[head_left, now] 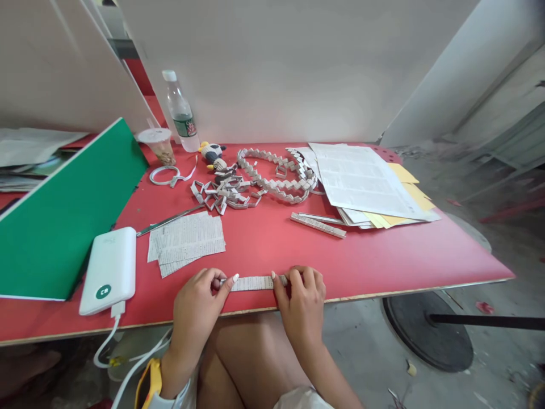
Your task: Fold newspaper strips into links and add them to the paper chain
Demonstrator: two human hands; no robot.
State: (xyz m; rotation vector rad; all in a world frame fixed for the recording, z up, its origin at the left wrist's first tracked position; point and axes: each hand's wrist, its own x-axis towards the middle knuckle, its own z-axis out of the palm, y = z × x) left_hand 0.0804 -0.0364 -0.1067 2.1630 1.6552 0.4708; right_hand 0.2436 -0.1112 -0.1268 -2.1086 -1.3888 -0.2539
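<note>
The folded paper strip (258,282) is pinched flat on the tabletop (272,244), each end in the closed grip of the left hand (198,307) and right hand (300,298); the crease is best pressed evenly, edges kept aligned.

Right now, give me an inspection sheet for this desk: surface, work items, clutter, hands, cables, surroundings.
Surface: red table, plywood edge.
Job's things: folded paper strip flat at the near edge; cut printed slips; folded paper chain; loose folded links.
Clutter: printed sheets, power bank, green board, water bottle, cup, small toy.
Grippers: left hand and right hand pinch the strip's ends.
Cables: white cable from the power bank.
Surroundings: white panels, concrete floor.
</note>
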